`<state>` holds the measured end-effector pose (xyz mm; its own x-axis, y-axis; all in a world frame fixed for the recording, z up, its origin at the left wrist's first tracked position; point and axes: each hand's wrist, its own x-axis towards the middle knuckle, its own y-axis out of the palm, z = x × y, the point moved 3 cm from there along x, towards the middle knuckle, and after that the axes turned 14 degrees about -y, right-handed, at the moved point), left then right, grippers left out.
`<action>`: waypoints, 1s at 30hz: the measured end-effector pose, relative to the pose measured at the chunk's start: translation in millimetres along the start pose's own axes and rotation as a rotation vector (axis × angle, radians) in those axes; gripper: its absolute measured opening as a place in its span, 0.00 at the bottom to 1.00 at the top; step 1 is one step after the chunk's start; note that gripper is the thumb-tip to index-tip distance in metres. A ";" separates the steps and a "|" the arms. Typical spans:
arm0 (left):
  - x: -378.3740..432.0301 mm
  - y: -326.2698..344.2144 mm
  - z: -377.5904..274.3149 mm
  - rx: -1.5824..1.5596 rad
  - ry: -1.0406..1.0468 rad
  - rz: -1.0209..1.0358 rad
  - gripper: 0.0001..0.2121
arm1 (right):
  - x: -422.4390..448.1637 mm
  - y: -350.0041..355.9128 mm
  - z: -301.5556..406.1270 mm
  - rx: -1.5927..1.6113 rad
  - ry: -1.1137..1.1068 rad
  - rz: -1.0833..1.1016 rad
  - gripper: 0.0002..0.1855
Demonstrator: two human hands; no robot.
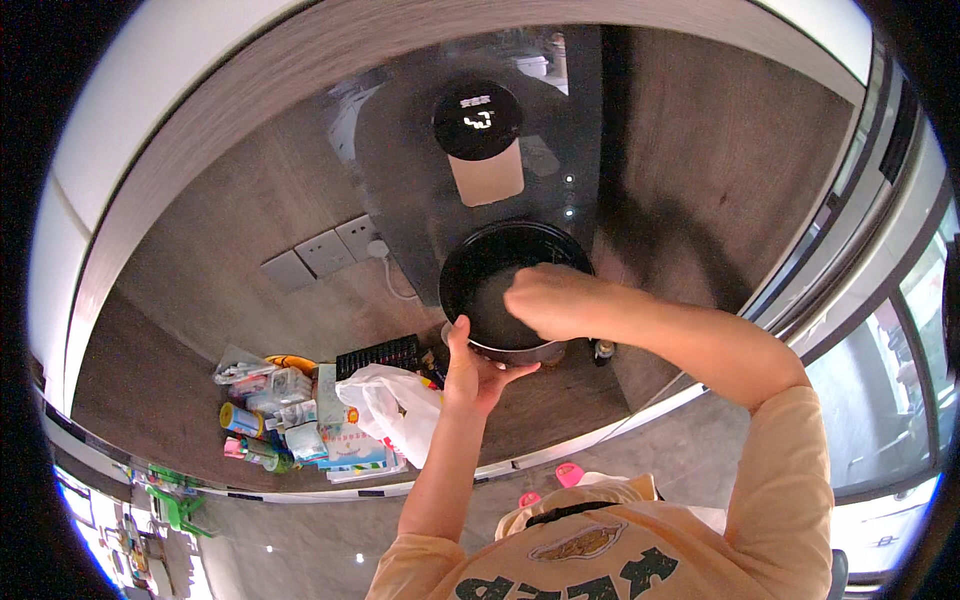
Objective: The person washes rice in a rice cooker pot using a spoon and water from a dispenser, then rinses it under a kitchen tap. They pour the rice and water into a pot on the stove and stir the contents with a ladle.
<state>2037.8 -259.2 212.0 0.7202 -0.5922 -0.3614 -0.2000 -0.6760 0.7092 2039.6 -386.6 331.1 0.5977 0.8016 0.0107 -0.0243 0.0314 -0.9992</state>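
A round dark pot (487,259), black inside with a pale rim, is under a black and beige water dispenser (486,172). My left hand (480,371) supports the near left side of the pot, thumb at the rim and fingers beneath it. Over the pot's opening, my right hand (551,301) is curled with its knuckles towards the left. Whether it holds anything inside the pot cannot be seen. The dispenser has a lit display on its round black top. What the pot contains is too dark to tell.
A white plastic bag (394,405), a black basket (377,356), booklets (356,446) and a yellow-lidded can (241,420) crowd the counter at left. A small dark bottle (603,351) stands right of the pot. Wall sockets (325,253) hold a white plug with a cord.
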 end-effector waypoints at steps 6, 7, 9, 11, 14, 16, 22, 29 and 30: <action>3.2 0.8 -1.4 -0.028 -0.027 0.022 0.42 | 27.2 -1.8 -17.8 -0.077 0.093 -0.205 0.06; 5.0 2.2 0.0 -0.022 -0.024 0.001 0.42 | 24.0 -1.5 -25.1 -0.096 0.142 -0.203 0.06; 3.5 -0.8 -0.4 -0.009 -0.020 -0.012 0.43 | 21.5 -3.8 -32.0 -0.096 0.268 -0.024 0.09; 1.3 -2.0 -0.5 -0.034 -0.031 -0.010 0.42 | 6.7 -6.2 -30.5 -0.079 0.254 -0.020 0.07; 0.2 -2.6 -1.0 -0.025 -0.017 0.033 0.42 | -5.9 4.3 -33.5 -0.065 0.253 -0.009 0.06; -1.3 -0.5 -2.2 -0.005 -0.012 0.055 0.42 | -13.4 5.6 -30.8 -0.123 0.263 -0.047 0.05; -7.2 4.2 -3.1 0.027 -0.017 0.024 0.42 | -43.4 -1.2 -44.0 0.116 0.164 -0.541 0.07; -4.3 -0.3 -4.0 0.019 -0.023 0.070 0.41 | -75.4 49.0 -138.5 0.257 0.778 -1.104 0.24; -3.4 -2.2 -4.0 0.011 -0.029 0.074 0.41 | -72.7 55.5 -144.3 0.281 0.767 -1.114 0.25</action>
<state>2038.4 -253.9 214.1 0.6840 -0.6530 -0.3252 -0.2593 -0.6343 0.7283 2110.4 -529.2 269.4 0.6930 -0.2498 0.6763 0.6492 0.6241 -0.4348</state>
